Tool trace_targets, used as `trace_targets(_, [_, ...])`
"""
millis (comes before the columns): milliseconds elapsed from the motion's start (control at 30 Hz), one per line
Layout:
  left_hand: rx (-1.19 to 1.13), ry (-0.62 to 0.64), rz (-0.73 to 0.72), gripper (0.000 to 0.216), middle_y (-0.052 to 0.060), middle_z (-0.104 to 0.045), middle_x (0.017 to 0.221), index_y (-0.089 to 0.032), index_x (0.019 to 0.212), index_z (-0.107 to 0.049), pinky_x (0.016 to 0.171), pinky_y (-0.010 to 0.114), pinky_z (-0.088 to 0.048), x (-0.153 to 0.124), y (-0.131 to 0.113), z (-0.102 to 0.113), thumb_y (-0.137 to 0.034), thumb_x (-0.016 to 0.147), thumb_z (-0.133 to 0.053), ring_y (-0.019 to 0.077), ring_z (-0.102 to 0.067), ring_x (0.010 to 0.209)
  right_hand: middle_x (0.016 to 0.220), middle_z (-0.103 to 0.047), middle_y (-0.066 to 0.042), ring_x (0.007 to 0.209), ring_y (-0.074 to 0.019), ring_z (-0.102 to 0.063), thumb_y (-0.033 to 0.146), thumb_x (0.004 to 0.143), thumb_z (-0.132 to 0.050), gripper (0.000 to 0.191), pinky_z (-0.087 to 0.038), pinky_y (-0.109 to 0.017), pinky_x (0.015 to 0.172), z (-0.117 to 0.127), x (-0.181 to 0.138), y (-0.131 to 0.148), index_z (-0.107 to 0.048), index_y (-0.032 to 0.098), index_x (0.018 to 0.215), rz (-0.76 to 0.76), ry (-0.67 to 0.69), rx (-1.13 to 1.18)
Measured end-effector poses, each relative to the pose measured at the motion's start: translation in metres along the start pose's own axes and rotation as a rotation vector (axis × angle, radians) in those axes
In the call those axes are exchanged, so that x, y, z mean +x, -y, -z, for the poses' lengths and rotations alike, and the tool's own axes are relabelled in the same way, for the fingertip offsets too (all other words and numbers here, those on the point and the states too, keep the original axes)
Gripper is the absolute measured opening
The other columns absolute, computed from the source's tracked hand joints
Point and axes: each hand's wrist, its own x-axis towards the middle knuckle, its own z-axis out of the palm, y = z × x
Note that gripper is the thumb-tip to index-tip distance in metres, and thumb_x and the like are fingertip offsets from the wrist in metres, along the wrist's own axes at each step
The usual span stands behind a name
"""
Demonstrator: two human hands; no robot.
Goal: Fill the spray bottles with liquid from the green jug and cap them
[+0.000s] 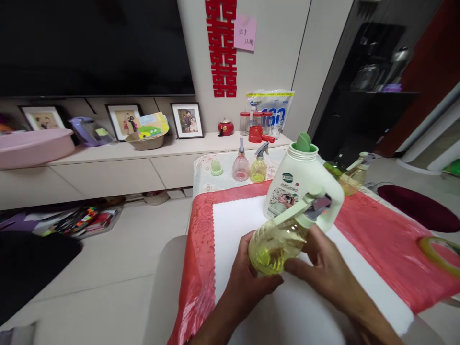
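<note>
Both hands hold a clear yellow spray bottle (275, 247) tilted above the table, its pale green and grey spray head pointing up and to the right. My left hand (246, 275) is wrapped round the bottle's base. My right hand (321, 266) grips its other side, fingers partly hidden behind it. Just beyond stands a large pale green detergent jug (300, 177) with a handle and a green piece in its open mouth. Further back are a pink spray bottle (240, 166), another yellow spray bottle (258, 170) and a green cap (216, 167).
A white sheet (233, 220) lies over a red cover (203, 225) on the table. At the right are a roll of tape (440, 254) and more spray bottles (354, 177). A long cabinet (172, 152) with picture frames and red-lidded jars stands behind.
</note>
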Motion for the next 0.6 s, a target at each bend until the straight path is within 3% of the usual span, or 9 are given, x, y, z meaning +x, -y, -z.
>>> trace_targets(133, [0.098,-0.145,-0.086,0.082,0.010,-0.069,0.123,-0.021,0.131,-0.049,0.092,0.040,-0.058,-0.004,0.001,-0.008,-0.037,0.061,-0.089,0.0305,-0.069,0.109,0.118,-0.066,-0.004,0.105,-0.0242,-0.064,0.020,0.059,-0.087,0.079,-0.056,-0.038,0.090,-0.023,-0.003,0.007,-0.047,0.024,0.127,-0.109,-0.148,-0.181])
trace_targets(267, [0.141,-0.123,-0.062,0.085,0.011,-0.068,0.123,-0.022,0.133,-0.049,0.094,0.043,-0.058,-0.005,0.013,-0.005,-0.048,0.062,-0.088,0.0331,-0.068,0.110,0.100,-0.068,0.000,0.089,-0.0209,-0.064,0.019,0.059,-0.081,0.068,-0.055,-0.034,0.078,-0.033,-0.009,0.013,-0.050,0.024,0.120,-0.051,-0.194,-0.174])
trace_targets(333, [0.119,-0.065,-0.075,0.096,0.013,-0.064,0.132,-0.023,0.139,-0.044,0.098,0.044,-0.055,-0.004,0.026,0.000,-0.052,0.060,-0.090,0.0344,-0.065,0.118,0.107,-0.068,-0.004,0.096,-0.0236,-0.065,0.024,0.063,-0.081,0.071,-0.056,-0.036,0.082,-0.029,-0.019,0.012,-0.050,0.024,0.126,-0.041,-0.247,-0.146])
trace_targets(400, [0.097,0.000,-0.118,0.108,0.016,-0.055,0.144,-0.027,0.146,-0.035,0.092,0.043,-0.056,-0.003,0.040,0.006,-0.056,0.058,-0.091,0.0326,-0.068,0.112,0.124,-0.065,-0.010,0.110,-0.0280,-0.064,0.033,0.068,-0.083,0.080,-0.056,-0.042,0.093,-0.017,-0.033,0.012,-0.044,0.024,0.138,-0.019,-0.337,-0.115])
trace_targets(533, [0.245,0.031,-0.180,0.081,0.016,-0.056,0.138,-0.030,0.144,-0.034,0.075,0.037,-0.054,-0.001,0.057,0.013,-0.051,0.078,-0.077,0.0195,-0.069,0.082,0.144,-0.054,-0.013,0.127,-0.0294,-0.059,0.044,0.080,-0.080,0.074,-0.054,-0.042,0.102,0.037,-0.051,0.020,-0.042,0.027,0.142,0.118,-0.550,-0.075])
trace_targets(600, [0.290,0.003,-0.174,0.071,0.014,-0.058,0.134,-0.031,0.142,-0.036,0.073,0.035,-0.053,-0.001,0.060,0.012,-0.049,0.083,-0.070,0.0175,-0.068,0.079,0.141,-0.057,-0.012,0.126,-0.0294,-0.059,0.043,0.079,-0.081,0.068,-0.057,-0.039,0.098,0.075,-0.048,0.023,-0.048,0.027,0.135,0.177,-0.658,-0.234])
